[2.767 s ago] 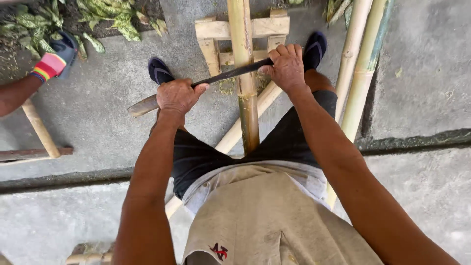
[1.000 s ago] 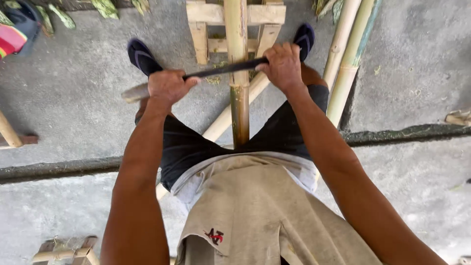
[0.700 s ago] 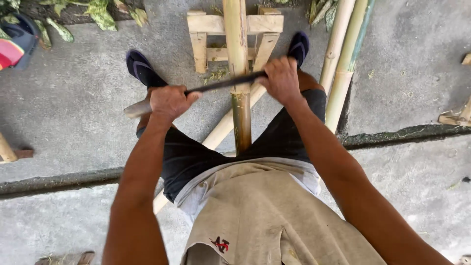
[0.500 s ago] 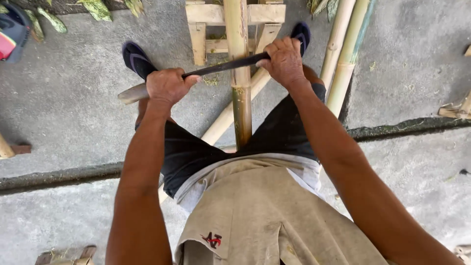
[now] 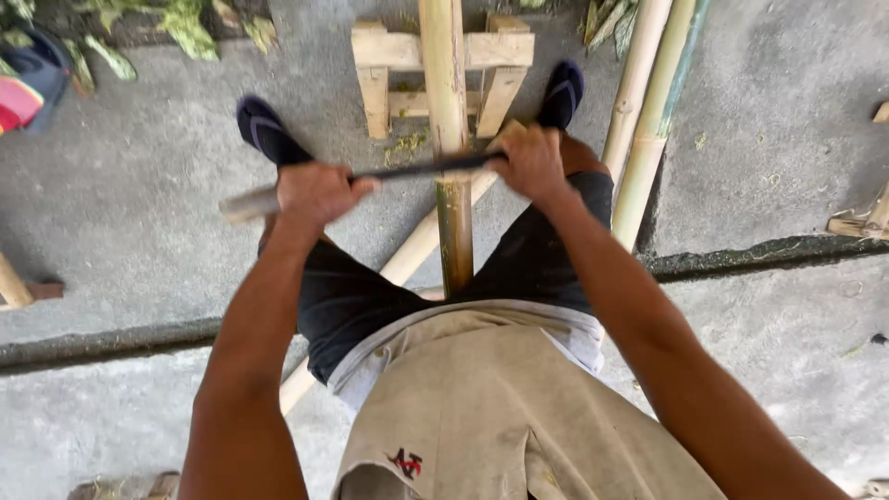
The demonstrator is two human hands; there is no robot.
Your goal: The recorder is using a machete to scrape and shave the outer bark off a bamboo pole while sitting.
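Here the left hand (image 5: 319, 192) is clamped on the wooden handle of a long dark blade (image 5: 421, 168) and the right hand (image 5: 531, 161) on its far end, the blade lying across an upright bamboo pole (image 5: 451, 139) braced in a wooden stand (image 5: 400, 50); keeping both wrists level should draw an even shaving

Both hands (image 5: 319, 190) (image 5: 530, 159) fisted (arms outstretched)
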